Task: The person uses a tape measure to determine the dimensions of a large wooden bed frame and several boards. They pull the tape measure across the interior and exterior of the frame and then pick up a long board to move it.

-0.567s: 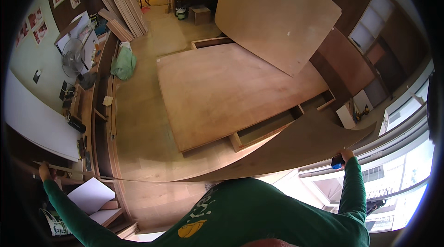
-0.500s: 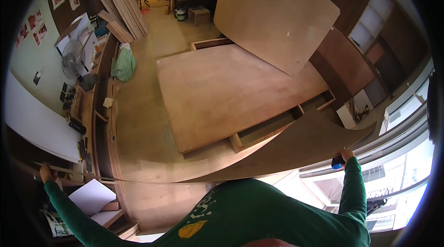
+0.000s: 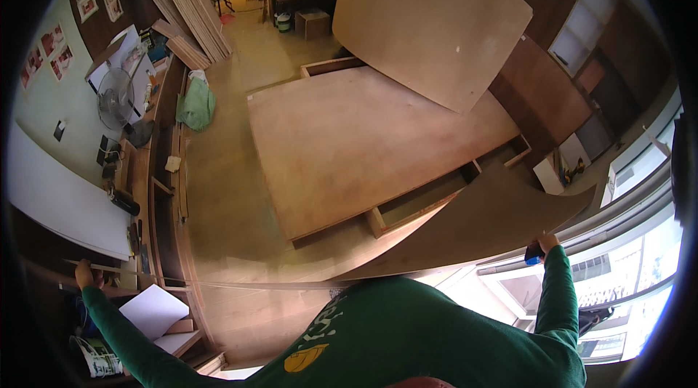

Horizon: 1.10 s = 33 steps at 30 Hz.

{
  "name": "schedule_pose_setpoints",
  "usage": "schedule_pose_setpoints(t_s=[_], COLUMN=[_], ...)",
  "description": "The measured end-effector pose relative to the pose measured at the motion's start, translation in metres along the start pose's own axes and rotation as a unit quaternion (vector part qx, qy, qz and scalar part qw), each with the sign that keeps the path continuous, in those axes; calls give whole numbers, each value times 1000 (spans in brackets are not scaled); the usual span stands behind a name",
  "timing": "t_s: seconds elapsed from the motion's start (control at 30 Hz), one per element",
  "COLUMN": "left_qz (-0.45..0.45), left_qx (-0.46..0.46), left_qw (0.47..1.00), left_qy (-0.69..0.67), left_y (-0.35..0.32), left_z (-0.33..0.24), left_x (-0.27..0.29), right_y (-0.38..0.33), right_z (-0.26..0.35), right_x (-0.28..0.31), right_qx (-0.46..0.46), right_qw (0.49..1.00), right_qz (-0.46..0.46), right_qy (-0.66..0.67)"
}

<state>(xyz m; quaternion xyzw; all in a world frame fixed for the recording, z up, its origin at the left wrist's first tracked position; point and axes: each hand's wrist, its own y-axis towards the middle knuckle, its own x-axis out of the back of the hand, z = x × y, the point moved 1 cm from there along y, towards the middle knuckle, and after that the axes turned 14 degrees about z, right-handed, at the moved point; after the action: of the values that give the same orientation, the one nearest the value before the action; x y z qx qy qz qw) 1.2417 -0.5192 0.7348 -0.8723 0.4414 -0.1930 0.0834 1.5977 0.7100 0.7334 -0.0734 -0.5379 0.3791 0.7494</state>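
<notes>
A thin, broad plywood sheet (image 3: 465, 224) bends across in front of my body, its near edge running between my widely spread arms. At the far left, my left hand (image 3: 85, 273) is closed on that end of the sheet. My right hand (image 3: 547, 243) is closed at the right part of the near edge. In it is a small black-and-blue object (image 3: 534, 253) that looks like a tape measure, though the fingers partly cover it. Beyond the sheet lies a low wooden platform (image 3: 378, 148) with open compartments along its side.
Another large board (image 3: 436, 25) leans over the platform's far corner. On the left, a long low shelf unit (image 3: 166, 126) carries a fan (image 3: 116, 99). A green sack (image 3: 196, 106) is beside it. Long boards (image 3: 190, 6) stand behind. Windows (image 3: 625, 264) line the right.
My left hand has shifted slightly right and down with its end of the sheet. My right hand has barely moved.
</notes>
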Motion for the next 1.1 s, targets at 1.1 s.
schedule_pose_setpoints(t_s=[1.1], left_qz=[-26], left_qx=[55], left_qw=[997], left_qy=[50], left_y=[-16], left_z=[-14], left_x=[40], right_y=[16], right_z=[11], right_x=[-22], right_qx=[-97], right_qw=[975], right_qz=[4], right_qy=[202])
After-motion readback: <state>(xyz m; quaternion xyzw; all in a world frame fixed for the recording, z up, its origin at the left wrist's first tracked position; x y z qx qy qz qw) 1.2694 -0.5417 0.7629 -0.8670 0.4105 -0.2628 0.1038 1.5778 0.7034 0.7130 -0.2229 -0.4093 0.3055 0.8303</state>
